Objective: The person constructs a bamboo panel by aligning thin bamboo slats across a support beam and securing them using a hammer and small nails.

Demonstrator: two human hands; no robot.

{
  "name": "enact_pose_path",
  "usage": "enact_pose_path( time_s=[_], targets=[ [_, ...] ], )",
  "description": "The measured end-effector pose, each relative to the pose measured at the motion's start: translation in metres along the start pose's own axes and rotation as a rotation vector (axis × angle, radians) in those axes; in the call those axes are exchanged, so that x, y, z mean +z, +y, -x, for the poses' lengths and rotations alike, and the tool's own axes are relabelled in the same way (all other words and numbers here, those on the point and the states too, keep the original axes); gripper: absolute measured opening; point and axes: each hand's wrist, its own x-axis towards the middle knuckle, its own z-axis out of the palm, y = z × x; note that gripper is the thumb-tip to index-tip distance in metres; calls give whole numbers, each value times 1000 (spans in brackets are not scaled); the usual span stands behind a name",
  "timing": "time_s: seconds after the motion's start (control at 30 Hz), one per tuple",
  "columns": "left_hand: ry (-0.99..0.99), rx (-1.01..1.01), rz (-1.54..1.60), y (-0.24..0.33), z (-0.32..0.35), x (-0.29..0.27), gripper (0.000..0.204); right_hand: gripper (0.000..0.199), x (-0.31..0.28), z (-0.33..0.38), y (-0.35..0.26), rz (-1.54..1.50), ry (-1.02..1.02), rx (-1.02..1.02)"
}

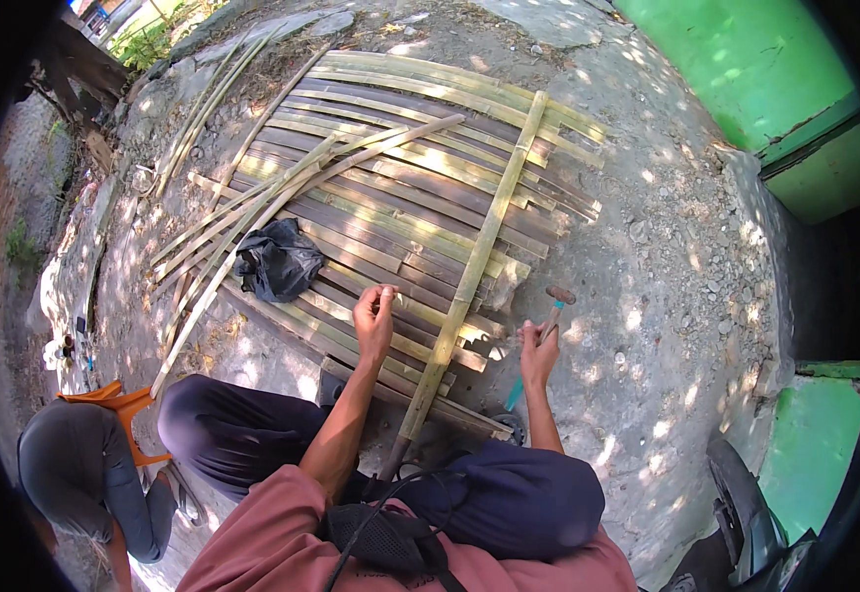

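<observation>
Many bamboo slats lie side by side as a panel (430,232) on the ground before me. A long bamboo crosspiece (486,239) runs across the slats near their right ends. My left hand (374,314) is raised above the slats, left of the crosspiece, with fingertips pinched; whatever is between them is too small to name. To the right of the crosspiece, my right hand (538,352) grips a hammer (560,295) by its handle, the head pointing away from me and the teal end toward me. A crumpled black plastic bag (277,259) rests on the slats farther left.
Loose bamboo strips (242,237) cross the panel's left side, and thinner ones (208,123) lie beyond. At lower left, a person (74,464) sits by an orange plastic chair (132,419). A green wall (746,59) stands at right, above rough, gravelly concrete ground (672,296).
</observation>
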Motion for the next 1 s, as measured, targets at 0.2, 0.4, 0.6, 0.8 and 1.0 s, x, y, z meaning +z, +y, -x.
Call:
enact_pose_path(
  time_s=[0.2,0.4,0.6,0.8,1.0],
  targets=[
    [9,-324,9,9,35,-50,36,22,24,-47,-15,-201,-22,-106],
    [-51,-434,31,8,106,-83,32,16,11,-61,-36,214,-2,-232],
    [9,-800,-114,19,168,-90,29,20,-58,-44,21,534,101,-249],
    [-98,-965,227,17,205,-62,32,37,-97,-38,69,814,97,-313],
    [-36,-816,395,1,203,-67,31,42,-28,-27,12,381,-67,-231]
  ],
)
